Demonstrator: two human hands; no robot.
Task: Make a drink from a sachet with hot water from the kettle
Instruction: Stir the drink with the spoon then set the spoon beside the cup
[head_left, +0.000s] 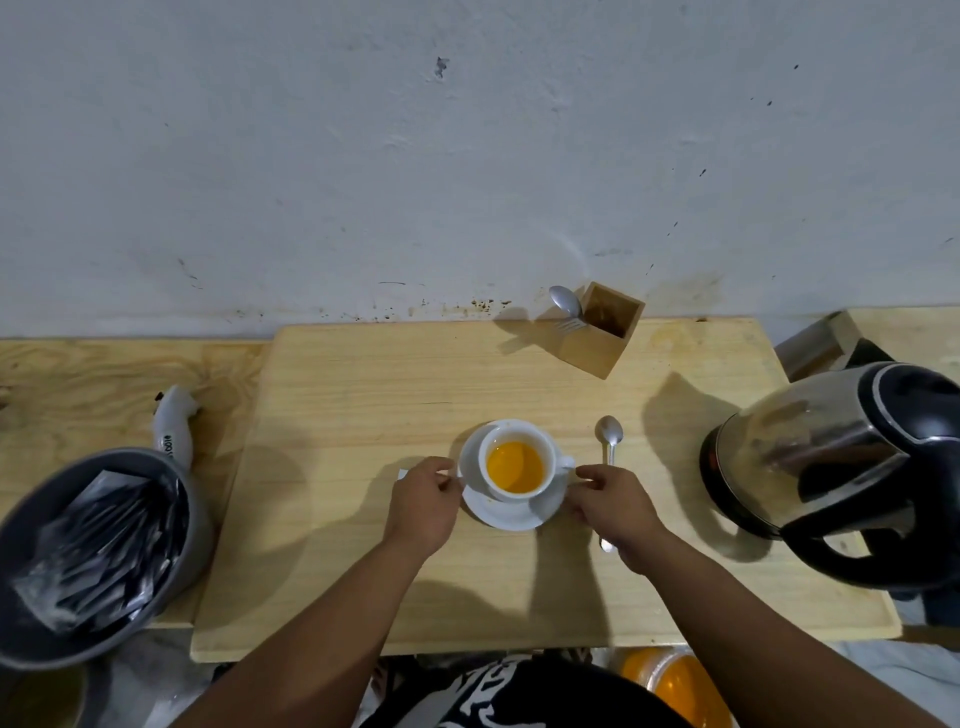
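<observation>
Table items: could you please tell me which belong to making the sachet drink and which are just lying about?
Job: cup of orange drink, saucer, spoon, kettle, both hands.

Lying about: wooden holder, grey bin, white bottle.

A plain home kitchen corner is suggested. A pale wooden counter (363, 374) is set against a stained, scuffed white wall (363, 156). At two o'clock a wooden cutlery holder (605, 332) is kept, at three o'clock a steel electric kettle (831, 457), and at nine o'clock a grey bowl (197, 519) of dark sachets (104, 540).
</observation>
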